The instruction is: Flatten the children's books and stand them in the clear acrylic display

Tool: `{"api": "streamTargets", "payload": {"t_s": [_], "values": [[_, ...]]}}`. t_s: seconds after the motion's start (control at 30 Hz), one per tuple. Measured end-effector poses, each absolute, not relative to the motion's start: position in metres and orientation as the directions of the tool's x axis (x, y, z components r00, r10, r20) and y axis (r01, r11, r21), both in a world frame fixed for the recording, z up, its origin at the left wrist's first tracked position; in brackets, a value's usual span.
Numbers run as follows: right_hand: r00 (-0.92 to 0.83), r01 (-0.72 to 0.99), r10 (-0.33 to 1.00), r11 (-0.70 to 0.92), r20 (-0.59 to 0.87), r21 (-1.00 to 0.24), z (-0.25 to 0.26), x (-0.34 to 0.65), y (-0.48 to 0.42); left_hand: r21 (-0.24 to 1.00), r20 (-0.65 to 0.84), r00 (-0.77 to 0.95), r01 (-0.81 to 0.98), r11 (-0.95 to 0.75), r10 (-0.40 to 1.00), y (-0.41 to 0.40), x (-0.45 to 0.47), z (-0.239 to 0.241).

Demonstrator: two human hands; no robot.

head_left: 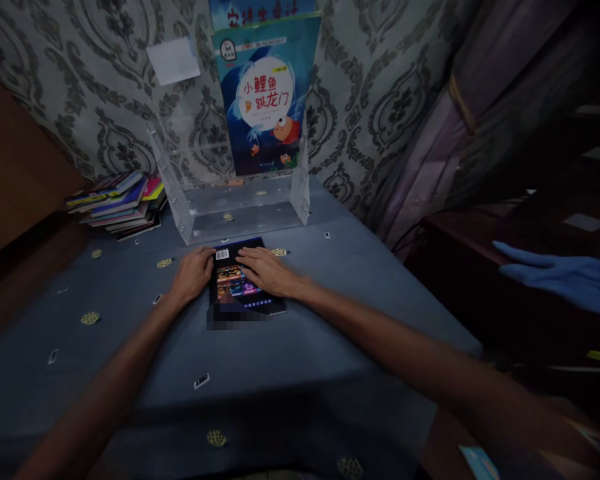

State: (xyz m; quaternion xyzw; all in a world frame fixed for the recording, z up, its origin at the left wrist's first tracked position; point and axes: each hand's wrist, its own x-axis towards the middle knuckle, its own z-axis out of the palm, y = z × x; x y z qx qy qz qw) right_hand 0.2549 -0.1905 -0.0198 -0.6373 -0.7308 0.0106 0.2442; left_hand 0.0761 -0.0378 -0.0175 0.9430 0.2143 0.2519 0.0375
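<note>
A dark book (240,288) lies flat on the blue tablecloth (130,320), back cover up, with a barcode at its far left corner. My left hand (194,272) grips the book's left edge with curled fingers. Flat on the cover lies my right hand (265,270), fingers stretched out and pointing left. Just beyond the book stands a clear acrylic book stand (240,207). A blue children's book (267,100) with a cartoon fish stands upright at the back of the stand.
A pile of several thin books (120,203) lies at the far left of the table. Patterned wallpaper rises behind. A curtain (455,120) hangs at the right. Another person's blue-gloved hand (560,277) reaches in from the right edge.
</note>
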Motion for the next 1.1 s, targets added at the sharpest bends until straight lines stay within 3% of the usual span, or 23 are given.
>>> {"api": "streamTargets", "payload": {"t_s": [0.3,0.8,1.1], "values": [[-0.06,0.926,0.937,0.18,0.343,-0.332,-0.021,0.255,-0.19,0.113,0.422,0.82,0.375,-0.92,0.386,-0.04,0.085,-0.011],[-0.07,0.904,0.927,0.215,0.368,-0.369,-0.019,0.258,-0.192,0.135,0.378,0.905,0.152,-0.979,0.193,-0.035,0.121,-0.016],[-0.125,0.921,0.911,0.254,0.394,-0.295,-0.014,0.258,-0.192,0.217,0.232,0.969,0.029,-0.976,0.08,-0.027,0.155,-0.003]]}}
